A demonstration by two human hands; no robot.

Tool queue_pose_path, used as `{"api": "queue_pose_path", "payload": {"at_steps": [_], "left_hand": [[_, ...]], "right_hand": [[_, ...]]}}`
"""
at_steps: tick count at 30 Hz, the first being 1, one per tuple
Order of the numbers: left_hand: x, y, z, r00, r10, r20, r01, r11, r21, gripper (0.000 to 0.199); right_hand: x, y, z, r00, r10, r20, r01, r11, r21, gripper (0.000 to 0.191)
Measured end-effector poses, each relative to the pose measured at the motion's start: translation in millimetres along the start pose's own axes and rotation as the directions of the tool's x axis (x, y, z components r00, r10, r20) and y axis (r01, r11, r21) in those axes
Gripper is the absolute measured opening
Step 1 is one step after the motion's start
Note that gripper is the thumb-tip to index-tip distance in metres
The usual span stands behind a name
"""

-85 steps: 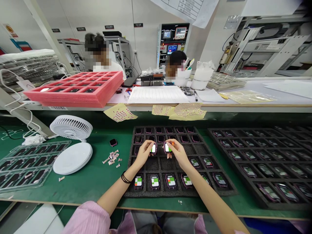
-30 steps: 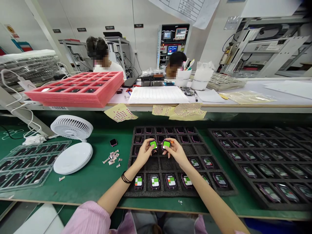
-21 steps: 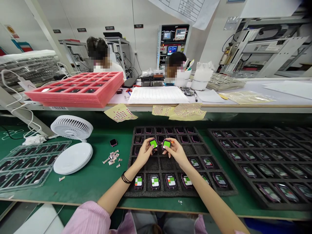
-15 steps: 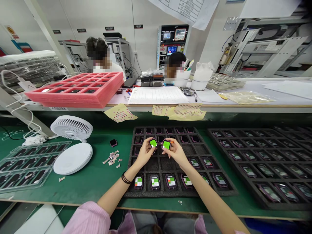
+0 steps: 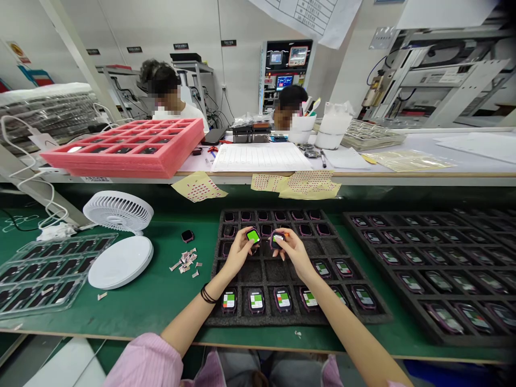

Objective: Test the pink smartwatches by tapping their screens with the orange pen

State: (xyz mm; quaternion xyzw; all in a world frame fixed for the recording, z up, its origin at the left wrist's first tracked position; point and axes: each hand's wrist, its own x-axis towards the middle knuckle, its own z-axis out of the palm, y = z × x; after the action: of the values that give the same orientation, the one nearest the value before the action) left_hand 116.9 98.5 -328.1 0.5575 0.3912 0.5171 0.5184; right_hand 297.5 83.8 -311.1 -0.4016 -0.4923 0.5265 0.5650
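Observation:
My left hand [image 5: 241,251] is closed around a smartwatch body [image 5: 253,235] with a bright green screen, its thumb near the lower edge. A second smartwatch body [image 5: 277,238] is in my right hand [image 5: 291,249]; its screen is dark with a small white patch, and my thumb lies over it. Both watches are held apart above a black foam tray [image 5: 278,270]. Dark-screened watches sit in the tray's far rows. Along its near row lie several lit watches [image 5: 256,300] with white, green and red blocks on their screens.
Another black foam tray [image 5: 403,317] of watches stands at right. On the left are a white fan [image 5: 121,263], a clear blister tray [image 5: 80,301], small paper strips [image 5: 186,262] and a lone watch [image 5: 187,236]. A pink foam tray [image 5: 161,166] rests on the shelf; two people sit beyond.
The watch in my right hand has gone from a green screen to a dark one with a white patch, and my right thumb has shifted onto it. The left watch stays green.

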Motion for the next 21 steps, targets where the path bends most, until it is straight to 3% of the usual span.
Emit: {"api": "queue_pose_path", "payload": {"at_steps": [5,13,21], "left_hand": [[-1.3,0.5,1.8,1.0,-0.02,-0.005,0.02,1.0,0.017,0.051],[-2.5,2.1,2.4,0.998,0.046,-0.04,-0.042,0.995,0.088,0.045],[-7.0,2.1,2.9,0.994,0.068,0.08,-0.082,0.978,0.193,0.058]], "right_hand": [[-0.1,0.8,1.3,0.999,-0.003,0.039,0.004,1.0,-0.013,0.047],[-0.9,0.0,1.2,0.999,0.003,0.048,-0.003,1.0,-0.016,0.044],[0.0,1.6,0.5,0.996,0.072,0.058,-0.071,0.997,-0.021,0.043]]}}
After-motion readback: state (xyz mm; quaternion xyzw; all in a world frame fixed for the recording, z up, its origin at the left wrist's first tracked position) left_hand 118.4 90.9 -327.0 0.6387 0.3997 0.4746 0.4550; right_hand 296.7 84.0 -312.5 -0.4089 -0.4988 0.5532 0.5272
